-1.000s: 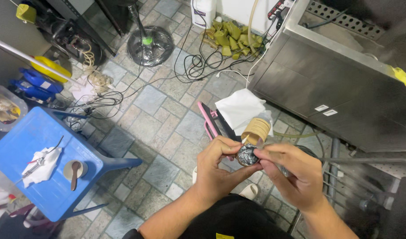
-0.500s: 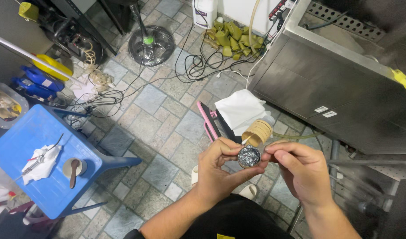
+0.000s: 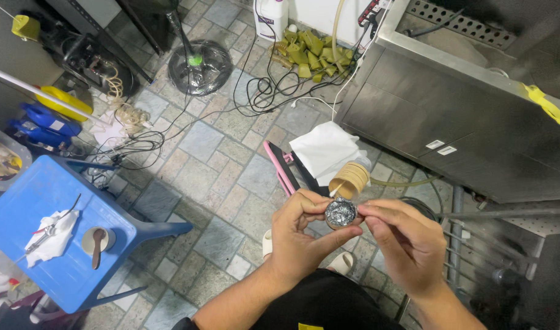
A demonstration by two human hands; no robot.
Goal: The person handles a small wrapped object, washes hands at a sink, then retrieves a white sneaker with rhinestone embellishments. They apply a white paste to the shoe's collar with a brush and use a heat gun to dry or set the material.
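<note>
I have the small round foil-covered object (image 3: 340, 212) pinched between both hands, held in the air over the tiled floor (image 3: 212, 165), just in front of my lap. My left hand (image 3: 304, 235) wraps it from below and the side, thumb and fingers closed around its rim, so the left is clenched on it. My right hand (image 3: 402, 241) meets it from the other side, with thumb and forefinger nipped together at the crinkled foil edge; whether they grip the foil itself or only press against it I cannot tell. The risk I see is in that fine pinch: foil this wrinkled tears easily, and a pull that is too sharp could rip it or tip whatever sits under it. If my left hand loosens while the right tugs, the piece could drop to the floor among the tangled black cables (image 3: 261, 91), and it would be hard to find there. The blue plastic stool (image 3: 54, 238) with its white cloth (image 3: 51, 229) and a small cup with a spoon (image 3: 96, 241) stands well apart on my left, too far to catch anything. The steel cabinet (image 3: 451, 110) is to my right.
</note>
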